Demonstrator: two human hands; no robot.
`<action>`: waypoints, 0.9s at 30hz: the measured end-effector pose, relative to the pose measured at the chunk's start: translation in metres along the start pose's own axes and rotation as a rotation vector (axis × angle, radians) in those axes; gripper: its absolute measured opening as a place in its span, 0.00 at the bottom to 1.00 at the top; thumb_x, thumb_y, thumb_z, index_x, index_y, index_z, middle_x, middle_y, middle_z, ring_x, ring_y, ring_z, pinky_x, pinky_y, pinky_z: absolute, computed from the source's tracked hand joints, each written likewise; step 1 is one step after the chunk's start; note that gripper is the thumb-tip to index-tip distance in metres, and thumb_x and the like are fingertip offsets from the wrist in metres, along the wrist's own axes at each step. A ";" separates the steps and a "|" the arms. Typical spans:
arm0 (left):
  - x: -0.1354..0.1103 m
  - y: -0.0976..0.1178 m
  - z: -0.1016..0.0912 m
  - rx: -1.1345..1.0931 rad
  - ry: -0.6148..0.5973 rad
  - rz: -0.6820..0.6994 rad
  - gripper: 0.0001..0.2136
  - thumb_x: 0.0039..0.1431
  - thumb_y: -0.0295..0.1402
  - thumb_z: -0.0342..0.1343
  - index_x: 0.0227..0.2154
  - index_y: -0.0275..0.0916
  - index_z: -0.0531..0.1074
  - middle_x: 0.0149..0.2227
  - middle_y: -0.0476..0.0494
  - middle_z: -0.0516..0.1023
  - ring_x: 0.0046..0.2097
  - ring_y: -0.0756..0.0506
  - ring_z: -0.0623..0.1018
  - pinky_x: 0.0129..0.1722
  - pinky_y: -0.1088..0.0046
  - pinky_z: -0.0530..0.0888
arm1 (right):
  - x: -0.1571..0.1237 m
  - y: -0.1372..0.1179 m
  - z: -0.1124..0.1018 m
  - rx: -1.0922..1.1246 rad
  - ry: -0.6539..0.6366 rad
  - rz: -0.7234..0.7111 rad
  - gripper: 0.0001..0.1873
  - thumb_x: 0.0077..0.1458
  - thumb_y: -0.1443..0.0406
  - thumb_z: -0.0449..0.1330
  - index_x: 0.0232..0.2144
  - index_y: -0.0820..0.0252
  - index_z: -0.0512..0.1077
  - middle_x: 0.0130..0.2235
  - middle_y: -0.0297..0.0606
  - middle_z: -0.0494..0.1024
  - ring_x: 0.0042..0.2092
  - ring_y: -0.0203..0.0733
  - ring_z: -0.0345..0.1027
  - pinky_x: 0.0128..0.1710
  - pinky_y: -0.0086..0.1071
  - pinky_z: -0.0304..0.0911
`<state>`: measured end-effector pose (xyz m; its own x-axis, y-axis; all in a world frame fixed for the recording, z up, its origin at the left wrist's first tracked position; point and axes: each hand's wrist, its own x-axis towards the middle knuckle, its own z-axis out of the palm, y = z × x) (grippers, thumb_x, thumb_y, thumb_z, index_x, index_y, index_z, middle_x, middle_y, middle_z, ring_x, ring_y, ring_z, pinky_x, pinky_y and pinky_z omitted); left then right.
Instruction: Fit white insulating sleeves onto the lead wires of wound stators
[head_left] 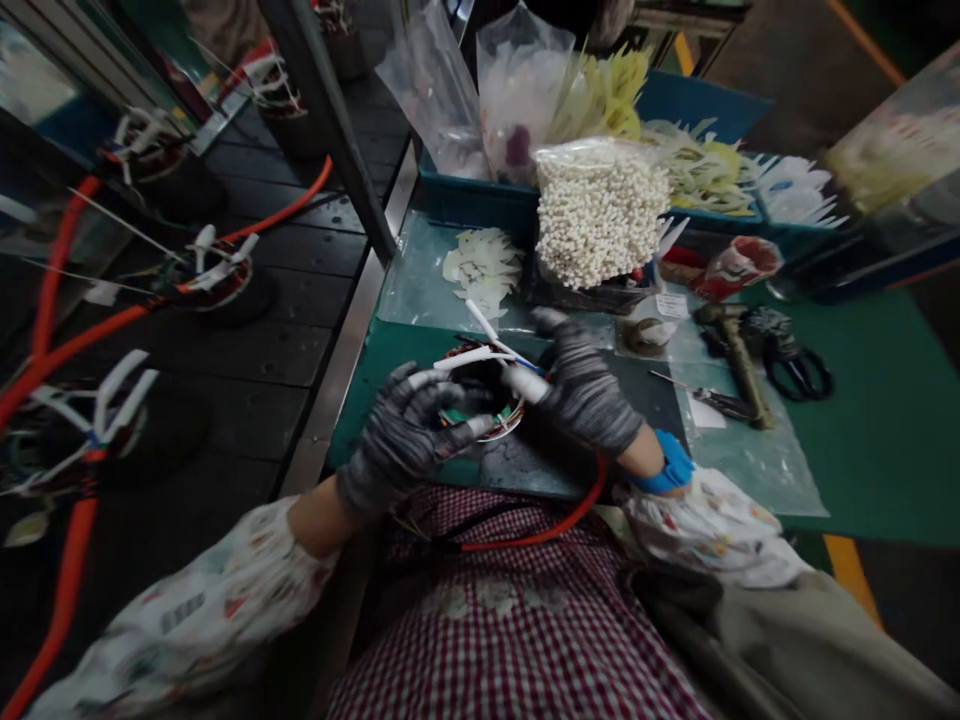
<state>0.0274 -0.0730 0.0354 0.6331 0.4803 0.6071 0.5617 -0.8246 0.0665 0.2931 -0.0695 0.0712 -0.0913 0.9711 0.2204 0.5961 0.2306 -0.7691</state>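
The left hand (pixel 405 435) curled its fingers around the rim of the round wound coil (pixel 491 405), held over the green mat (pixel 885 420) at the table's near edge. The right hand (pixel 589 390) pinched a white sleeved lead (pixel 525 383) on the coil's top. A small white tag (pixel 672 305) lay beyond, near the hammer (pixel 739 365) (its print too blurred to read).

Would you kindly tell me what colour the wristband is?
The wristband is bright blue, seen in the head view.
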 end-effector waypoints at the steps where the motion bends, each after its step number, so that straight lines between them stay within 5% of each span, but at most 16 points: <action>1: -0.001 -0.003 -0.005 0.014 -0.025 -0.031 0.06 0.71 0.36 0.67 0.47 0.53 0.84 0.46 0.53 0.87 0.53 0.41 0.85 0.58 0.57 0.84 | -0.002 0.006 0.002 -0.007 -0.080 -0.003 0.36 0.64 0.52 0.70 0.67 0.63 0.71 0.64 0.60 0.77 0.63 0.66 0.74 0.66 0.65 0.71; 3: 0.003 -0.010 -0.017 -0.017 -0.104 0.000 0.11 0.73 0.29 0.61 0.50 0.52 0.83 0.44 0.51 0.86 0.49 0.43 0.86 0.49 0.64 0.85 | 0.006 0.016 0.005 -0.025 -0.210 -0.059 0.31 0.64 0.54 0.70 0.63 0.64 0.76 0.57 0.55 0.83 0.56 0.60 0.79 0.60 0.59 0.76; 6: 0.023 -0.024 -0.037 -0.055 -0.202 0.240 0.17 0.72 0.24 0.58 0.55 0.50 0.82 0.49 0.47 0.88 0.49 0.42 0.86 0.40 0.68 0.82 | 0.041 0.025 0.004 0.009 -0.364 -0.179 0.21 0.62 0.61 0.71 0.56 0.61 0.81 0.50 0.48 0.86 0.48 0.51 0.81 0.54 0.49 0.78; 11: 0.053 -0.024 -0.057 0.118 -0.186 0.477 0.12 0.74 0.23 0.53 0.44 0.42 0.82 0.43 0.44 0.89 0.42 0.41 0.85 0.36 0.65 0.77 | 0.089 0.025 0.001 0.186 -0.622 -0.249 0.18 0.53 0.65 0.78 0.47 0.54 0.85 0.45 0.33 0.88 0.43 0.42 0.81 0.48 0.36 0.80; 14: 0.046 -0.018 -0.056 0.155 -0.145 0.472 0.15 0.70 0.18 0.53 0.46 0.41 0.82 0.45 0.45 0.90 0.48 0.42 0.86 0.48 0.62 0.79 | 0.074 0.027 -0.006 0.043 -0.371 -0.246 0.21 0.58 0.62 0.76 0.54 0.53 0.84 0.54 0.40 0.85 0.51 0.47 0.80 0.56 0.42 0.79; 17: 0.033 -0.019 -0.046 0.063 -0.157 0.356 0.11 0.71 0.26 0.56 0.47 0.44 0.82 0.53 0.45 0.90 0.60 0.39 0.84 0.66 0.56 0.74 | 0.045 0.042 -0.032 -0.142 0.097 -0.191 0.19 0.69 0.59 0.68 0.59 0.50 0.81 0.59 0.46 0.80 0.58 0.52 0.76 0.63 0.49 0.74; 20: 0.024 -0.025 -0.029 -0.038 -0.140 0.260 0.05 0.72 0.39 0.62 0.46 0.49 0.80 0.56 0.48 0.89 0.67 0.36 0.80 0.76 0.48 0.65 | 0.035 0.067 -0.066 -0.451 0.528 -0.113 0.11 0.67 0.58 0.68 0.49 0.53 0.83 0.54 0.49 0.80 0.58 0.59 0.73 0.64 0.59 0.69; 24: 0.016 -0.030 -0.008 -0.107 -0.036 0.243 0.10 0.66 0.41 0.71 0.44 0.49 0.77 0.49 0.48 0.89 0.66 0.38 0.81 0.72 0.53 0.72 | 0.054 0.092 -0.089 -0.554 0.535 -0.058 0.18 0.53 0.55 0.81 0.39 0.56 0.82 0.62 0.53 0.79 0.66 0.66 0.63 0.71 0.65 0.54; 27: 0.007 -0.019 -0.001 -0.104 0.026 0.114 0.14 0.62 0.35 0.75 0.44 0.49 0.75 0.44 0.50 0.88 0.65 0.39 0.82 0.73 0.53 0.70 | 0.067 0.098 -0.090 -0.453 0.511 -0.009 0.17 0.56 0.57 0.81 0.36 0.57 0.80 0.66 0.52 0.76 0.71 0.62 0.55 0.74 0.62 0.47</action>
<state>0.0208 -0.0539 0.0391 0.6752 0.3749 0.6353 0.4275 -0.9007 0.0771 0.4171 0.0121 0.0649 0.2239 0.7927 0.5670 0.8823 0.0822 -0.4634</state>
